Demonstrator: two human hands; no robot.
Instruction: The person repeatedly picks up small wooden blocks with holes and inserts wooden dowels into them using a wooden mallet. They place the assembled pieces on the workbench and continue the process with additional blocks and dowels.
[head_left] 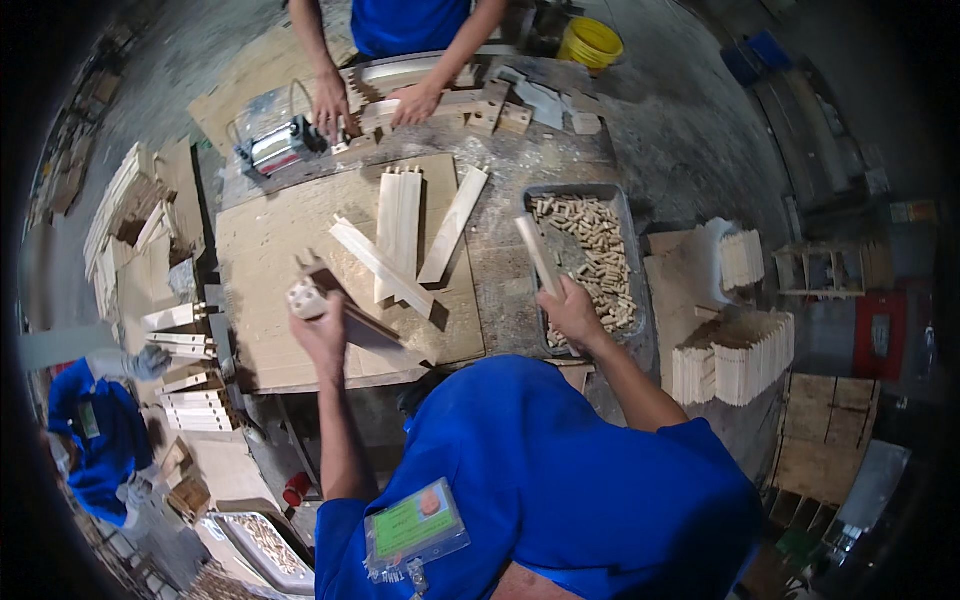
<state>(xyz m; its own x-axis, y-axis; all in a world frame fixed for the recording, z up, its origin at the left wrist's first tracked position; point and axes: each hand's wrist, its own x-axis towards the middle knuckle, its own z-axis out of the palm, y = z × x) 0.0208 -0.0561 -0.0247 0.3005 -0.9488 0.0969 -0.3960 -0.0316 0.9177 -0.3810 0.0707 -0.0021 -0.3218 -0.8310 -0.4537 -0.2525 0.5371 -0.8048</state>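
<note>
My left hand [322, 335] is closed around a wooden slat [372, 332], perhaps more than one, over the left part of the cardboard sheet [270, 350]. A pale end with dark holes [304, 299] shows above the fingers; the palm hides the rest of the grip. My right hand [575, 312] grips a pale wooden stick [537, 255], tilted up and left, at the left rim of a grey tray [638, 260] of wooden dowels [600, 255]. Between my hands lie several slats with dowels in their far ends, including an upright group [398, 230], a crossing slat [380, 264] and a slanted slat [454, 225].
Across the table, a co-worker's hands [415, 103] rest on wooden parts beside a metal cylinder device [278, 148]. A yellow bucket [591, 44] stands behind. Stacked slats [745, 355] are at right, more wood pieces [190, 375] at left. Another person [100, 430] is at far left.
</note>
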